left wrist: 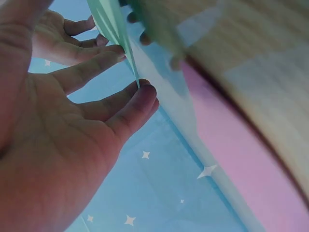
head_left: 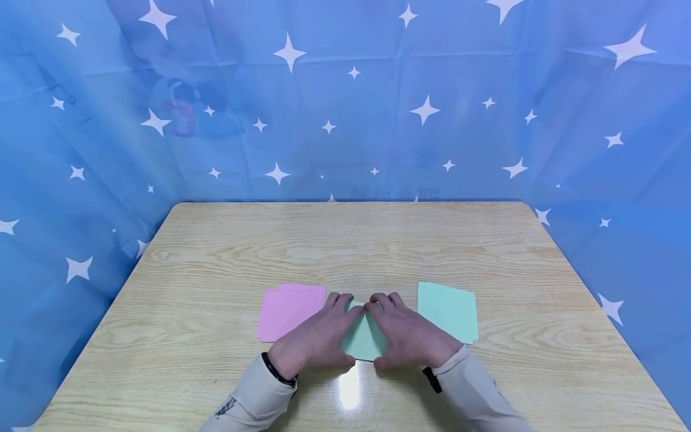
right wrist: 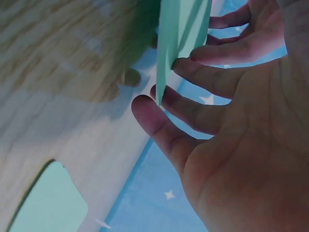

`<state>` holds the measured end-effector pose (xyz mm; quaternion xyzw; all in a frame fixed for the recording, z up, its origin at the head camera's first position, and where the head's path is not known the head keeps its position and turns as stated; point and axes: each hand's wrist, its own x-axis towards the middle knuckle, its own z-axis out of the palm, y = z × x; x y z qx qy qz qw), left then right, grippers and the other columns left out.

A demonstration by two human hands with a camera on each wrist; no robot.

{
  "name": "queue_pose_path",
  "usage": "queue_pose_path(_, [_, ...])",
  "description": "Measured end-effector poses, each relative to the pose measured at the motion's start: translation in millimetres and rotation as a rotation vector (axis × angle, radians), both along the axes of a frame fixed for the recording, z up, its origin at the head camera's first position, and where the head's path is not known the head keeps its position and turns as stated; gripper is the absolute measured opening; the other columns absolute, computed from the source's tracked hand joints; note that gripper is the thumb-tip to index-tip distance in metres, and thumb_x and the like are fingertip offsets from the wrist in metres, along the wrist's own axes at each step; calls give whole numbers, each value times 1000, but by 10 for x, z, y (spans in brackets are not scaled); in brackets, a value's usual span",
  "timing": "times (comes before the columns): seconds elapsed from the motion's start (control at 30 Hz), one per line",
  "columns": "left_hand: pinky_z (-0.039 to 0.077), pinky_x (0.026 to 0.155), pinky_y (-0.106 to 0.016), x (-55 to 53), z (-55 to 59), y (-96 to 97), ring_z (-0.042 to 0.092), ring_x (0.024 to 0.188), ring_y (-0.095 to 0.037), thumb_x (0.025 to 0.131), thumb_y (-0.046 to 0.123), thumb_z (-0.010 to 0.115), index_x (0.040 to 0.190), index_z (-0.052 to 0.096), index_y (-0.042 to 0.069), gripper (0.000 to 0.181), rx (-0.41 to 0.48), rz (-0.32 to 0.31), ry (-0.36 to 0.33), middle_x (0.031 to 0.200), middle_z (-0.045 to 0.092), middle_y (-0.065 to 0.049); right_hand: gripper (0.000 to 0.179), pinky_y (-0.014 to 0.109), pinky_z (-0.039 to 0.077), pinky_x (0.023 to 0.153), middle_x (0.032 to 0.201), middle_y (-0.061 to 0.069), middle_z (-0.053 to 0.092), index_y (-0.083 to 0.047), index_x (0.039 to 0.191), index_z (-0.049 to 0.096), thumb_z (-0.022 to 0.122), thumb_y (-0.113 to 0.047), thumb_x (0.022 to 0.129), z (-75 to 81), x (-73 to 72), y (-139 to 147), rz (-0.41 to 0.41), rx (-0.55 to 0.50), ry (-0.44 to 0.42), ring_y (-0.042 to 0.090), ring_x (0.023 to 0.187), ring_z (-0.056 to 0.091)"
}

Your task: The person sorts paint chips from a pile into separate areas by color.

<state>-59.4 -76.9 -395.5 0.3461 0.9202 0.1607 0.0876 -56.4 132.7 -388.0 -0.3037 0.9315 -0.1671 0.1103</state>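
A mint-green sheet of paper [head_left: 364,341] is between my two hands, in front of my body. My left hand [head_left: 318,339] holds its left side, and my right hand [head_left: 407,336] holds its right side. In the left wrist view, the green paper [left wrist: 112,21] meets the thumb and fingertips at its lower corner and seems to be more than one layer. The right wrist view has the paper's corner [right wrist: 161,92] between thumb and fingers. Just left of my left hand lies a pile of pink sheets [head_left: 288,312]. Beyond my right wrist lies another mint-green pile [head_left: 448,309].
A light wood-grain table [head_left: 216,252] carries all the sheets. Blue cloth with white stars [head_left: 345,120] hangs behind the table and along both sides. A bright light reflection sits on the tabletop just below the hands.
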Motion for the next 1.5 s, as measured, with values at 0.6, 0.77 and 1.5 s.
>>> queue_pose_path(0.6, [51, 106, -38, -139, 319, 64, 38, 145, -31, 78, 38, 89, 143, 56, 7, 79, 88, 2, 90, 157, 39, -18, 76, 46, 52, 102, 159, 15, 39, -7, 141, 55, 86, -34, 77, 329, -46, 413, -50, -63, 87, 34, 144, 41])
queue_pose_path(0.77, [48, 110, -37, -186, 353, 156, 38, 146, -29, 79, 41, 88, 141, 58, 10, 75, 115, -31, 121, 159, 38, -16, 74, 46, 54, 98, 158, 15, 40, -7, 141, 56, 86, -34, 79, 394, -29, 570, -70, -56, 116, 34, 140, 47])
queue_pose_path(1.5, [36, 120, -32, -329, 385, 977, 37, 150, -27, 85, 42, 83, 142, 57, 9, 70, 77, -173, 175, 162, 36, -16, 72, 55, 51, 99, 153, 18, 45, -6, 137, 59, 88, -33, 77, 475, 106, 1360, -161, -8, 196, 40, 132, 53])
